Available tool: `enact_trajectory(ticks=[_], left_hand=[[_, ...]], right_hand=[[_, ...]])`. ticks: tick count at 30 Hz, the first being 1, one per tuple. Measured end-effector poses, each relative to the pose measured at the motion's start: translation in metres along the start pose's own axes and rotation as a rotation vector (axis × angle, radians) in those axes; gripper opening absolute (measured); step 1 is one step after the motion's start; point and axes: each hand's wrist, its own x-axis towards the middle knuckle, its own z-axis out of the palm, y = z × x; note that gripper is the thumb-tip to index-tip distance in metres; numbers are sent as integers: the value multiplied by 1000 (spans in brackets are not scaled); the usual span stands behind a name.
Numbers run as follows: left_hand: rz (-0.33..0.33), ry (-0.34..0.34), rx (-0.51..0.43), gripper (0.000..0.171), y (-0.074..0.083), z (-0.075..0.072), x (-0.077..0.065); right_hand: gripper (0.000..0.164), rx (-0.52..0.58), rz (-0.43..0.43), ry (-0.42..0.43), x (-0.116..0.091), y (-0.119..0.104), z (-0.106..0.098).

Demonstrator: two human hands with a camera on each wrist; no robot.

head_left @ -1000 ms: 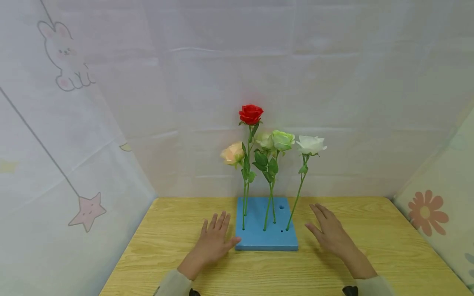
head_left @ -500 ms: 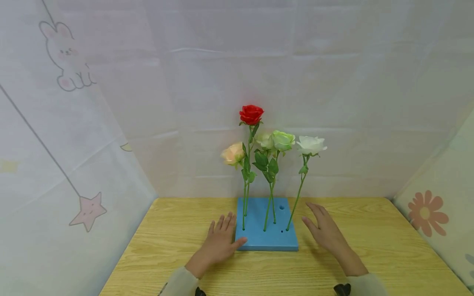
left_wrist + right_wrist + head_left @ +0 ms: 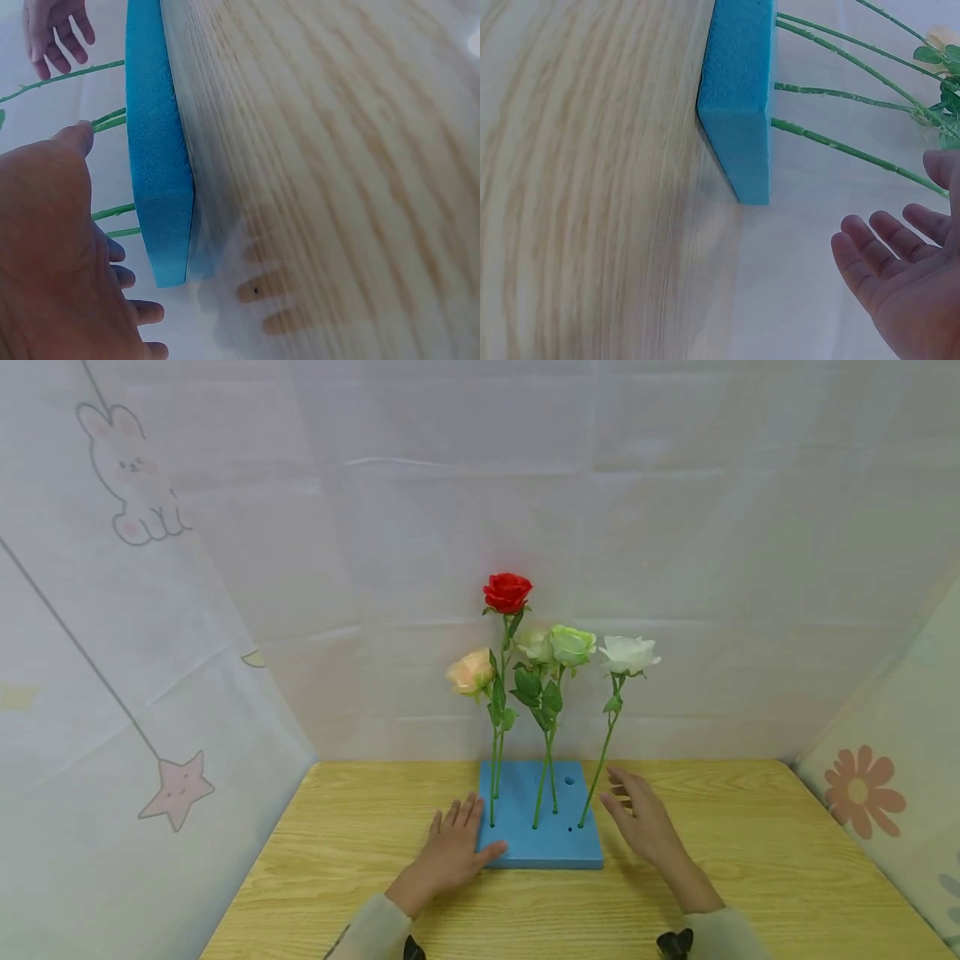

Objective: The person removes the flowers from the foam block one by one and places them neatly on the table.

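A light-blue foam block (image 3: 517,850) lies on the table with several artificial roses standing in its holes. A red rose (image 3: 507,593) is tallest; a peach rose (image 3: 471,672) leans left of it. Right of these are a green rose (image 3: 573,645), a paler one (image 3: 536,646) behind it, and a white rose (image 3: 628,655) tilted to the right. My left hand (image 3: 452,853) is at the block's left edge, fingers spread, thumb over the near corner; contact is unclear. My right hand (image 3: 645,822), fingers slightly bent, hovers beside the block's right side, near the white rose's stem, holding nothing.
The wood-grain table (image 3: 352,835) extends on both sides of the block. A pale curtain (image 3: 420,543) hangs close behind the flowers, and printed side curtains (image 3: 240,710) border the table. One larger hole (image 3: 569,781) shows at the block's back right.
Both hands have moved inward toward the block: the left rightward until its thumb overlaps the near corner, the right leftward with its fingers bending a little. The roses and block stay put.
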Motion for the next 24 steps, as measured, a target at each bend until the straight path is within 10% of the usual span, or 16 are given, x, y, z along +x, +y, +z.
enact_trajectory(ticks=[24], left_hand=[[-25, -57, 7, 97, -1, 8, 15]], right_hand=[[51, 229, 280, -21, 16, -9, 9]])
